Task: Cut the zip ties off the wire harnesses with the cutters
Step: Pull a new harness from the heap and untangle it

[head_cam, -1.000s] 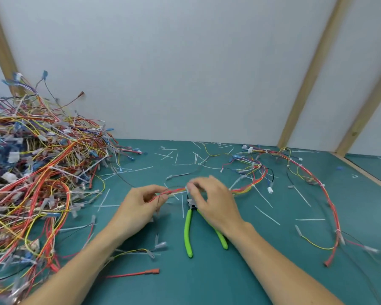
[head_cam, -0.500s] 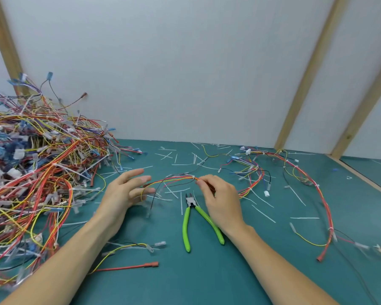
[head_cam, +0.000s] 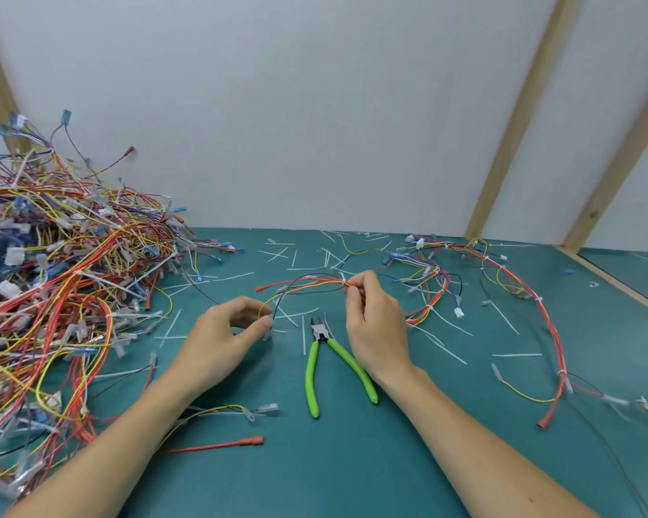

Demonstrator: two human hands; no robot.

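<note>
The right hand [head_cam: 376, 327] pinches a small bundle of wires [head_cam: 307, 284] between thumb and fingertips, just at a white zip tie [head_cam: 342, 280] that wraps the bundle. From that pinch the bundle runs out to the left and slightly downward, arching above the green table [head_cam: 352, 472], so its long axis lies roughly side to side between the 2 hands. The left hand [head_cam: 217, 342] sits lower and to the left, fingers curled, thumb and forefinger closed on the loose ends of a yellow and a black wire from the same bundle.

The cutters [head_cam: 324, 362] lie flat on the table between the 2 hands, untouched. Their green handles point back toward the person and their nose points away, toward the bundle. One handle runs just beside and partly under the right wrist, so the right hand looks the nearer one to take them; the left hand is a little farther off.

The tie sits beyond the nose of the cutters and slightly to the right of it, raised off the table. My reading is that 1 hand has to give up its hold to lift the tool, and the blades then have to meet the tie across the bundle's length.

A big heap of harnesses [head_cam: 53, 286] fills the left side, and another harness [head_cam: 502, 271] curves along the right.
</note>
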